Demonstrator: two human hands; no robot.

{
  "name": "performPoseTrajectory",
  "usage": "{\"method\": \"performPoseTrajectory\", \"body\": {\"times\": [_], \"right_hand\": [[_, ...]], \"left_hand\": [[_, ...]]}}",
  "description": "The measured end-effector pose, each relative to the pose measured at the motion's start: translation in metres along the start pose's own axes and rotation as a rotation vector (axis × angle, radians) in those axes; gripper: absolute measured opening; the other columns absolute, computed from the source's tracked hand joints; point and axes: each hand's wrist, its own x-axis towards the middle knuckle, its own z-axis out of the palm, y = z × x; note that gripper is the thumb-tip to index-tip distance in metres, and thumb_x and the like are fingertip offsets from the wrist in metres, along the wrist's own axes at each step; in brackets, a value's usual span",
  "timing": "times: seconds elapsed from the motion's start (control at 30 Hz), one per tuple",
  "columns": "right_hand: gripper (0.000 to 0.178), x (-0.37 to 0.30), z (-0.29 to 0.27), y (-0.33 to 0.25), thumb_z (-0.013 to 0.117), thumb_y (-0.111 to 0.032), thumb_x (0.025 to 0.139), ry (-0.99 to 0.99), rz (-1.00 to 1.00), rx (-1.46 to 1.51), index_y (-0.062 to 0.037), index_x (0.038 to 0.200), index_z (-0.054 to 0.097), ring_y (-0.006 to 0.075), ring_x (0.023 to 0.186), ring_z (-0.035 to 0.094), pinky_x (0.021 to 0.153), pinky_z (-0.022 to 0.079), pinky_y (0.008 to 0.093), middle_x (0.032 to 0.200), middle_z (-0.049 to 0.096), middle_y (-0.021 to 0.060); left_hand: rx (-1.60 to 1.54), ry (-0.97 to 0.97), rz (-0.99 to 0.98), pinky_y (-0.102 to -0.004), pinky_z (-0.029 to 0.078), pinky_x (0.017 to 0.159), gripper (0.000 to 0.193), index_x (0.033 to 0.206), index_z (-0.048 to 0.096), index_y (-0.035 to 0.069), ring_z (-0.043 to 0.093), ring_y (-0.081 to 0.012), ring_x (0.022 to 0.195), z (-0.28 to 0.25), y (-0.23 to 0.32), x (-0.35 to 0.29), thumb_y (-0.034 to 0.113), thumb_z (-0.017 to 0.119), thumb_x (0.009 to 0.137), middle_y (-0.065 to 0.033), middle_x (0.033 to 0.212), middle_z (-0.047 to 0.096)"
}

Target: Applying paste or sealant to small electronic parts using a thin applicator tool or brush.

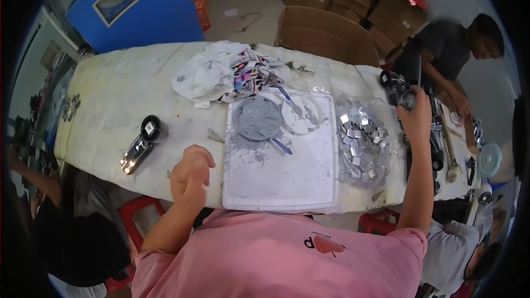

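At the right of the table, my right hand (418,113) is closed round a black device with a round, ridged head (408,100). More dark devices of this sort (393,79) lie in a row beside it. My left hand (192,172) is held over the near edge of the table, its fingers curled in with nothing visible in them. Farther left lies another device, with a round black head (152,128) and a shiny metal handle (132,157). Between my hands is a white tray (276,182), bearing a dish of grey paste (258,117) and a white round dish (302,116).
One blue-handled spatula (282,147) rests by the paste, another (289,99) on the white dish. Small silvery metal blocks (361,138) fill a clear bag. Behind the tray is a crumpled cloth (221,74). People sit at both sides; cardboard boxes (326,30) stand beyond the table.
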Motion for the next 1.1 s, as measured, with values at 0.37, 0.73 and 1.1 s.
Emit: {"method": "performPoseTrajectory", "body": {"times": [0.37, 0.73, 1.1], "right_hand": [[0.066, -0.101, -0.01, -0.217, 0.041, -0.059, 0.085, -1.027, 1.234, 1.922, -0.0037, 0.116, 0.059, 0.0299, 0.086, 0.064, 0.063, 0.053, 0.0422, 0.103, 0.065, 0.0124], [0.067, -0.148, 0.017, -0.216, 0.023, -0.058, 0.101, -1.225, 0.19, 1.618, -0.0034, 0.128, 0.051, 0.0148, 0.07, 0.054, 0.06, 0.04, 0.0291, 0.081, 0.058, 0.0039], [0.011, -0.108, -0.003, -0.107, 0.064, -0.008, 0.087, -0.267, 0.17, 0.392, 0.0034, 0.085, 0.066, 0.0218, 0.068, 0.059, 0.063, 0.046, 0.0332, 0.076, 0.062, 0.0111]], "left_hand": [[0.609, -0.315, 0.555, -0.0495, 0.043, 0.092, 0.066, 0.126, 0.062, 0.022, 0.055, -0.0338, 0.111, 0.038, 0.045, 0.029, 0.033, 0.084, 0.064, -0.0202, 0.135, 0.048], [-0.015, -0.294, 0.051, -0.0435, 0.045, 0.095, 0.078, 0.137, 0.042, 0.009, 0.055, -0.0314, 0.114, 0.0, 0.0, -0.019, 0.011, 0.083, 0.071, -0.0141, 0.127, 0.052], [-0.4, 0.163, -0.387, -0.0341, 0.053, 0.083, 0.055, 0.119, 0.045, 0.005, 0.064, -0.0237, 0.097, -0.054, 0.005, -0.017, 0.025, 0.079, 0.08, -0.0134, 0.112, 0.062]]}}
